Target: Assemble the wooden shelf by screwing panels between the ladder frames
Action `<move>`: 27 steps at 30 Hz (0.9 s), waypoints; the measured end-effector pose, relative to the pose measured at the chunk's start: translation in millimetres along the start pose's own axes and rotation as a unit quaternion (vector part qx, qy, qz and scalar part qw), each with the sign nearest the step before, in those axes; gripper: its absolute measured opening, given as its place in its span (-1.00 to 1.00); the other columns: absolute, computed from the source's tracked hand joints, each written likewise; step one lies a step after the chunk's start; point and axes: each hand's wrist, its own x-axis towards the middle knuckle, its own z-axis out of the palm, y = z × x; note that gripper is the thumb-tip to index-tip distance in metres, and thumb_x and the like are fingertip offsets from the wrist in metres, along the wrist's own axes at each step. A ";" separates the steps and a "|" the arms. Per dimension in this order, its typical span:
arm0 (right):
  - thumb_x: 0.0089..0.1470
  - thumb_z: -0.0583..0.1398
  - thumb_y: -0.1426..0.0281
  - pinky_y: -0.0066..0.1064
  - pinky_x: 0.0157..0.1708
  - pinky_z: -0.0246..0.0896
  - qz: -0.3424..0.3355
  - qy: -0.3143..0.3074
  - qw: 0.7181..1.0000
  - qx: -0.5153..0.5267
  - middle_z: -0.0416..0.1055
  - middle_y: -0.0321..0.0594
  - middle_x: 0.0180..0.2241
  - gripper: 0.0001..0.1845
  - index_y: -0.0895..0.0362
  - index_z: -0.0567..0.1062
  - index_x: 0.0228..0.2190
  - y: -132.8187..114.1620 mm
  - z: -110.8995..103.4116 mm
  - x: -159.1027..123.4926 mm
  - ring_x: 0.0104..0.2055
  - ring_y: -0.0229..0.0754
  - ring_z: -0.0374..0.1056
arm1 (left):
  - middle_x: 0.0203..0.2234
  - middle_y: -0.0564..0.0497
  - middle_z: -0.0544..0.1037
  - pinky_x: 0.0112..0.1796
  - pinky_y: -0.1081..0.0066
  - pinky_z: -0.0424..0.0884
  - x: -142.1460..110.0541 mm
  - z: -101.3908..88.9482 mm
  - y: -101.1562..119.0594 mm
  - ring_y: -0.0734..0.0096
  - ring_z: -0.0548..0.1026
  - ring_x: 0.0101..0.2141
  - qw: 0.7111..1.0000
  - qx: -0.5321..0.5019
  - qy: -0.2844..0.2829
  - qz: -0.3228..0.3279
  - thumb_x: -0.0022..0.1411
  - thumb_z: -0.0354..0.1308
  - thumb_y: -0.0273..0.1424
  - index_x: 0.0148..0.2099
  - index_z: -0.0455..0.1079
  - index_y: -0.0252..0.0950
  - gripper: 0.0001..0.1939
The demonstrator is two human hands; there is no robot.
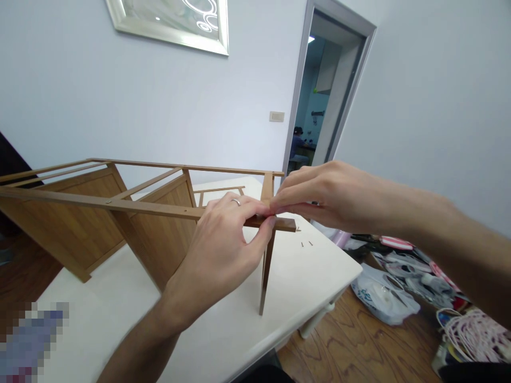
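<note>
A wooden shelf frame [159, 208] with panelled sections lies on its side across the white table [223, 340]. My left hand [223, 239], with a ring on one finger, rests over the near wooden rail. Its thumb and forefinger close on the rail close to its right end [286, 225]. Reaching in from the right, my right hand [323, 194] pinches at the same spot, where a crosspiece [267, 189] meets the rail. The fingertips of both hands touch or nearly touch there. Whatever small thing lies between the right fingertips is hidden. Small screws [311, 243] lie on the tabletop just beyond the rail end.
Plastic bags [383, 292] and mixed goods crowd the wooden floor at right, beside a bundle of pale pink cord [477, 335]. A doorway [319, 96] behind shows a seated person [298, 146]. A framed picture [171, 40] hangs on the wall. The lower left corner is pixelated.
</note>
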 end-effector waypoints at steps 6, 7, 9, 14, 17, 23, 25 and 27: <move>0.36 0.12 0.47 -0.42 -0.32 0.26 0.013 -0.005 0.999 -0.039 0.60 -0.25 -0.31 -0.72 0.10 0.65 -0.22 -2.2 -1.2 1.4 -0.30 -0.25 0.48 | -0.18 0.10 0.67 -0.04 0.11 0.44 1.2 0.3 0.9 0.24 0.54 -0.11 1.000 -0.001 -0.003 -0.003 0.37 0.20 -0.37 -0.14 0.55 -0.12 -0.90; 0.35 0.13 0.45 -0.44 -0.34 0.24 0.029 -0.005 0.999 -0.043 0.60 -0.27 -0.32 -0.75 0.10 0.64 -0.20 -2.5 -1.5 1.3 -0.32 -0.27 0.47 | -0.19 0.09 0.67 -0.05 0.12 0.45 1.4 0.9 1.0 0.23 0.54 -0.11 1.000 -0.005 -0.003 -0.005 0.37 0.21 -0.35 -0.15 0.56 -0.13 -0.91; 0.34 0.17 0.40 -0.47 -0.40 0.18 0.073 0.000 0.997 -0.035 0.60 -0.32 -0.33 -0.83 0.09 0.60 -0.17 -2.2 -1.6 1.4 -0.39 -0.31 0.45 | -0.20 0.08 0.67 -0.06 0.14 0.46 1.5 2.5 1.2 0.23 0.55 -0.12 1.000 -0.010 0.004 -0.010 0.38 0.21 -0.31 -0.15 0.56 -0.13 -0.90; 0.30 0.23 0.30 -0.51 -0.50 0.07 0.127 0.004 0.992 0.011 0.56 -0.42 -0.44 -0.85 0.07 0.58 -0.26 2.4 0.9 1.0 -0.56 -0.40 0.33 | -0.20 0.12 0.67 -0.08 0.16 0.45 0.7 6.4 0.2 0.28 0.56 -0.15 0.999 0.011 0.042 0.003 0.40 0.22 -0.30 -0.13 0.56 -0.11 -0.90; 0.32 0.21 0.27 -0.51 -0.48 0.10 0.130 -0.001 0.991 0.025 0.58 -0.39 -0.43 -0.81 0.05 0.62 -0.22 1.8 2.2 -4.6 -0.52 -0.37 0.37 | -0.22 0.14 0.67 -0.10 0.21 0.45 0.0 7.4 -0.7 0.31 0.56 -0.16 0.998 0.010 0.054 0.017 0.39 0.23 -0.34 -0.15 0.57 -0.11 -0.92; 0.34 0.19 0.31 -0.49 -0.44 0.20 0.105 0.028 0.993 0.036 0.63 -0.30 -0.24 -0.73 0.03 0.57 0.02 -6.1 2.4 -29.5 -0.39 -0.31 0.45 | -0.27 0.16 0.67 -0.15 0.25 0.45 -0.3 9.3 -2.7 0.36 0.56 -0.21 0.996 0.018 0.076 0.032 0.35 0.25 -0.42 -0.17 0.57 -0.13 -0.92; 0.34 0.18 0.36 -0.47 -0.39 0.24 0.087 0.051 0.995 0.027 0.62 -0.29 -0.24 -0.77 0.05 0.61 -0.05 -7.9 4.8 -35.9 -0.35 -0.29 0.45 | -0.28 0.17 0.67 -0.16 0.25 0.45 0.1 9.9 -3.7 0.36 0.57 -0.21 0.996 0.026 0.080 0.040 0.35 0.25 -0.42 -0.18 0.56 -0.14 -0.92; 0.34 0.18 0.41 -0.46 -0.37 0.26 0.068 0.076 0.995 0.011 0.61 -0.25 -0.25 -0.77 0.10 0.62 -0.07 -9.0 8.5 -39.8 -0.34 -0.28 0.45 | -0.28 0.17 0.67 -0.15 0.25 0.45 -0.7 10.2 -4.5 0.36 0.57 -0.21 0.994 0.034 0.084 0.057 0.36 0.24 -0.42 -0.18 0.55 -0.14 -0.93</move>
